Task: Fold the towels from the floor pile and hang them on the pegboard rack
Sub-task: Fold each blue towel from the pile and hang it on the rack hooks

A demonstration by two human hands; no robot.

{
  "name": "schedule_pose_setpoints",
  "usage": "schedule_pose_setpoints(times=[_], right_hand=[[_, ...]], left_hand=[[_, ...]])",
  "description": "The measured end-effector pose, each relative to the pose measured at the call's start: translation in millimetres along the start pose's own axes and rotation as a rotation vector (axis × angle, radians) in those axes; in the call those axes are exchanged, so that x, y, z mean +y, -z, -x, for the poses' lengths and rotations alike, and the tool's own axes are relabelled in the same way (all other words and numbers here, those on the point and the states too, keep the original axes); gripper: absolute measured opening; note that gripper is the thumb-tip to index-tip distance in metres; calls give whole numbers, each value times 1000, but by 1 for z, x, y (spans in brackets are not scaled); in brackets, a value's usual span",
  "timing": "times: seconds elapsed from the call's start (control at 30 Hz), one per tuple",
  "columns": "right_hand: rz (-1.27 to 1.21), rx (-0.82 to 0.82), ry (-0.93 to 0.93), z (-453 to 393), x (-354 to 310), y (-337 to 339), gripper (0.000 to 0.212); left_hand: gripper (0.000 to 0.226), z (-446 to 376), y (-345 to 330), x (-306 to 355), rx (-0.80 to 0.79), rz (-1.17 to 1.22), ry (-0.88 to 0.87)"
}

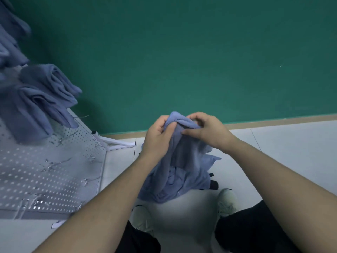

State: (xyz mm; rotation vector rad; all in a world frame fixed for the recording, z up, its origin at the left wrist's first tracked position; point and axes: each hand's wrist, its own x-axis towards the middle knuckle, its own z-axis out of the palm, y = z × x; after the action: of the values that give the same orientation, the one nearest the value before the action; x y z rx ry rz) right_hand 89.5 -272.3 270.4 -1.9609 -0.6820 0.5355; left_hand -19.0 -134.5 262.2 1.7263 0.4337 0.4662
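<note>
Single head-worn wide-angle view, looking forward and steeply down. Hands sit close at frame centre; floor [273, 152] fills lower frame, green wall [182, 52] upper frame, pegboard rack [45, 170] left.

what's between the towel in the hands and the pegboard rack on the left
Nothing visible. Both hands, left hand and right hand, grip the blue towel above the floor pile. Open air and bare floor separate it from the pegboard rack, where folded towels already hang higher up.

Two hands [158, 137] [206, 130], two shoes [141, 219] [227, 201], one pegboard rack [54, 170], several blue towels [182, 161].
</note>
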Motion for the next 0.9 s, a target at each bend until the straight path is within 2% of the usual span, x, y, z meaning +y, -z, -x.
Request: schedule_pose_setpoints(times=[0.07,0.13,0.2,0.33,0.43,0.5,0.6,0.67,0.73,0.8,0.83,0.9], right_hand=[[23,-53,-76,10,6,8,13],[-22,-49,-111,17,14,15,19],[-32,-7,-94,18,19,19,22],[90,72,18,15,22,19,24],[124,73,54,13,20,17,23],[117,64,59,12,21,19,27],[135,-16,37,13,22,26,44],[219,-96,-22,14,22,31,51],[315,-177,-96,14,25,35,46],[377,-233,-145,13,31,39,30],[370,-236,-163,13,34,40,23],[305,-181,-181,12,40,44,23]], left_hand=[[30,5,-1,6,72,51,11],[27,7,0,11,164,161,78],[26,9,3,10,212,220,148],[23,12,8,8,197,194,247],[10,11,14,13,147,150,212],[15,13,17,15,107,143,174],[27,16,19,13,175,208,162],[28,16,21,10,241,238,153],[21,13,24,7,292,254,147],[20,11,27,5,370,287,156],[19,10,29,5,410,326,165],[18,6,35,4,471,426,190]])
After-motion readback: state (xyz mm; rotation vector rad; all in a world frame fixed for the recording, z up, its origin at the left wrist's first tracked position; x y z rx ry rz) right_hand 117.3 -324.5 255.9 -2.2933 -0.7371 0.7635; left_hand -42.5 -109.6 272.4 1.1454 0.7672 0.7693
